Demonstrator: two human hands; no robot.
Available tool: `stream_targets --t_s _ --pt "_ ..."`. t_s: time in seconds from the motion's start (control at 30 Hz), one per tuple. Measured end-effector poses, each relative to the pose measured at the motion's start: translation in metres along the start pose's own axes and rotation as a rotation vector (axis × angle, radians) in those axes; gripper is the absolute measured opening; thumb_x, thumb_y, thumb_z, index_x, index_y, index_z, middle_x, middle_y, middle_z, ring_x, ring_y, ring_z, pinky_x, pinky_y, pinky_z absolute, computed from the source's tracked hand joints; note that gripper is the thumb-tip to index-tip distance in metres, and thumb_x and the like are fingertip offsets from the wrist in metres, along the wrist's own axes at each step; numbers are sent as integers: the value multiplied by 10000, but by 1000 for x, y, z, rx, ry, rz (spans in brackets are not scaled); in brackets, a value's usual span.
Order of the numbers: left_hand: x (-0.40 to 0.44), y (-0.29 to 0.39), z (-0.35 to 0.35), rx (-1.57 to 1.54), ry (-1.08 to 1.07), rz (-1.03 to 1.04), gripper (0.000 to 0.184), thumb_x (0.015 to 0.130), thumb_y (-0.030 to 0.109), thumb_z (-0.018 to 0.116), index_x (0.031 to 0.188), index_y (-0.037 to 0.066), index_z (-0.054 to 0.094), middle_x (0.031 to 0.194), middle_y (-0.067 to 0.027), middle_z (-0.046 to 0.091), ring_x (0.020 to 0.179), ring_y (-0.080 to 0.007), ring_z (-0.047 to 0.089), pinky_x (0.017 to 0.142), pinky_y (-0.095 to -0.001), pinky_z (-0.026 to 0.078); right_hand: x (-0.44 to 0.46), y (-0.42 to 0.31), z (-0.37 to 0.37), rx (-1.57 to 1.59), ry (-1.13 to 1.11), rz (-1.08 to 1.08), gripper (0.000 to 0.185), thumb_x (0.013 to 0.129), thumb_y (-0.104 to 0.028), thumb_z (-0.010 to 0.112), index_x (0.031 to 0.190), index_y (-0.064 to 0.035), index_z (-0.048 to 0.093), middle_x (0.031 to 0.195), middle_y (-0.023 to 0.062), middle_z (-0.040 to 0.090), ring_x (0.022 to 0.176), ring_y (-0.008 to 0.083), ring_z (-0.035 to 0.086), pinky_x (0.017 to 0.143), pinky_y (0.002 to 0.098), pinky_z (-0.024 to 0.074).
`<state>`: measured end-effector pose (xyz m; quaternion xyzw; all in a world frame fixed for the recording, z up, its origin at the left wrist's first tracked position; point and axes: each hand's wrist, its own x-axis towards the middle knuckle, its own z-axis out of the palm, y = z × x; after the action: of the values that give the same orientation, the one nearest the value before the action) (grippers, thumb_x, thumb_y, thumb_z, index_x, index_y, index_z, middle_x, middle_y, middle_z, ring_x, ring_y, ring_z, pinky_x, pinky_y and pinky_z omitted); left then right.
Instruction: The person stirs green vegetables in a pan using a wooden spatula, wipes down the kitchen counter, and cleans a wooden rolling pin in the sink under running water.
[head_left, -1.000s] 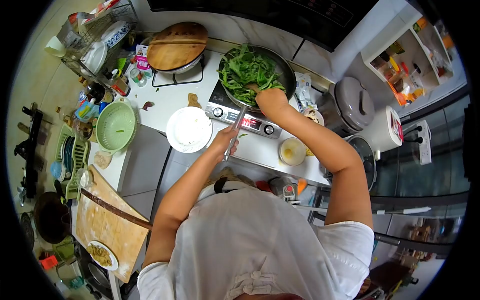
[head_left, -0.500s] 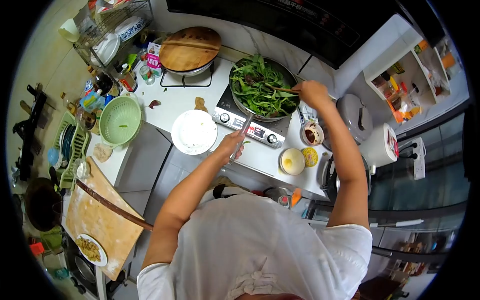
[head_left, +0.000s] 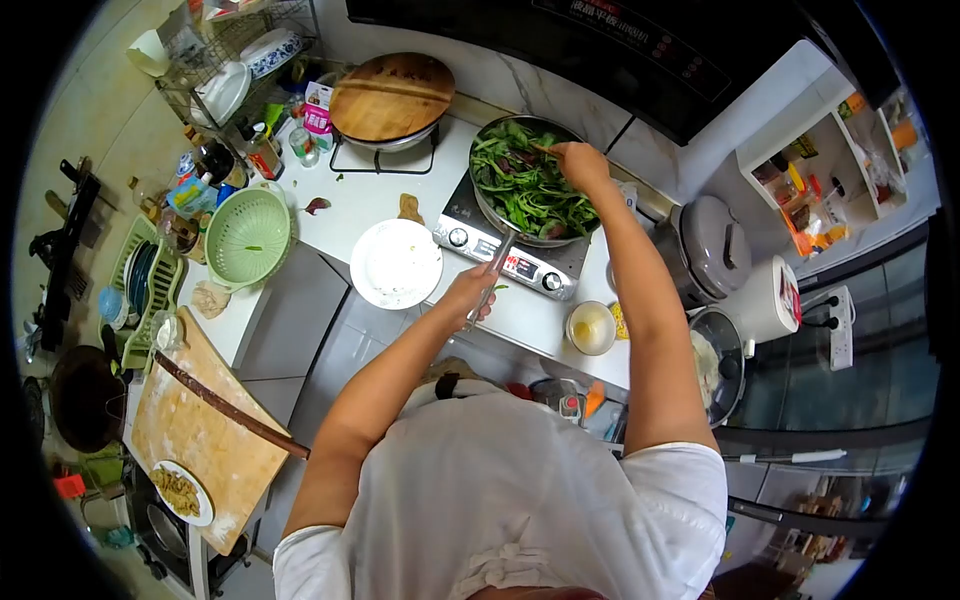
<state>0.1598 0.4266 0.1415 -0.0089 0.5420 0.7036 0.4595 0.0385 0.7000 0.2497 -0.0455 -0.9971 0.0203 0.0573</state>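
Observation:
A frying pan [head_left: 484, 207] heaped with leafy greens [head_left: 520, 180] sits on the silver-fronted cooktop [head_left: 487, 246]. My left hand [head_left: 470, 292] is closed around the pan's handle [head_left: 503, 252], on the side nearest me. Over the pan's far right part, my right hand [head_left: 580, 167] grips wooden chopsticks [head_left: 542, 149], mostly hidden by the fingers and the greens. A white plate [head_left: 396, 264] with small bits on it lies left of the cooktop. To the right, a small bowl [head_left: 591, 328] with yellow residue stands near the counter's front edge.
At the back left, a wooden lid [head_left: 392, 97] covers a pot on a burner stand. A green colander [head_left: 248, 238] is on the left counter, beside bottles. Below it lies a floury board [head_left: 205, 440] with a rolling pin [head_left: 230, 408]. A grey rice cooker [head_left: 716, 252] is at right.
My right hand has moved left and further over the pan with the chopsticks, and the greens have shifted. My left hand stays on the handle. The view has shifted slightly.

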Motion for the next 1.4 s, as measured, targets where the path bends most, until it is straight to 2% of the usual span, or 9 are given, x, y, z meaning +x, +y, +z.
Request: stream_targets --t_s 0.1,0.27,0.47,0.6,0.83,0.93,1.03,1.23,1.4 --pt "4 -2 1 -3 6 -12 282 975 288 466 1233 177 495 652 -7 495 442 -106 453 386 -254 354 -28 -23 -24 -183 -136 -128 393 786 -76 565 1112 -251 696 936 150 692 863 311 673 761 425 535" --pt "5 -3 1 -24 4 -9 180 983 283 470 1132 190 511 623 1 487 414 -97 440 363 -239 346 -87 -35 -59 -514 -92 -413 170 781 -113 573 877 -99 712 697 103 683 627 258 685 547 360 536" --pt "5 -2 1 -30 7 -10 205 982 279 472 1167 204 521 624 3 484 417 -101 436 372 -243 350 -133 -49 -70 -476 -179 -412 270 785 -112 573 1025 -97 697 746 97 694 670 248 692 568 354 542" --pt "4 -1 2 -36 8 -10 179 980 277 479 1129 200 540 629 3 484 424 -101 439 372 -248 346 -132 -62 -33 -402 -164 -349 453 802 -106 567 1255 -100 591 799 86 702 706 232 698 582 338 547" --pt "-1 8 4 6 47 -58 198 975 273 483 1145 189 541 650 -3 494 441 -110 447 385 -252 344 -108 -45 -7 -421 -158 -290 152 775 -96 603 862 -70 725 807 95 706 749 242 703 610 353 550" --pt "-5 18 -4 44 23 -75 292 976 265 474 1256 198 522 663 -14 501 460 -114 451 400 -257 346 -108 -25 -52 -416 -228 -215 180 781 -92 594 903 -84 725 810 105 703 775 264 700 623 373 552" --pt "-14 32 -1 40 29 -98 123 976 255 489 1029 151 527 642 -21 499 434 -121 444 383 -257 358 -111 3 -103 -187 -149 10 360 821 -123 579 1110 -301 696 893 94 704 822 280 683 695 425 545" --pt "-13 33 1 48 15 -95 118 980 248 476 1008 136 501 626 -34 503 417 -128 438 376 -259 367 -75 119 -98 -6 -79 206 252 858 -249 603 1085 -211 706 944 143 695 878 318 663 771 431 525" --pt "-14 35 2 58 29 -105 120 981 237 459 1017 128 496 630 -44 511 413 -131 441 382 -262 372 -34 189 -32 504 -301 369 219 804 -139 617 994 -102 719 660 80 637 498 167 547 445 322 414"
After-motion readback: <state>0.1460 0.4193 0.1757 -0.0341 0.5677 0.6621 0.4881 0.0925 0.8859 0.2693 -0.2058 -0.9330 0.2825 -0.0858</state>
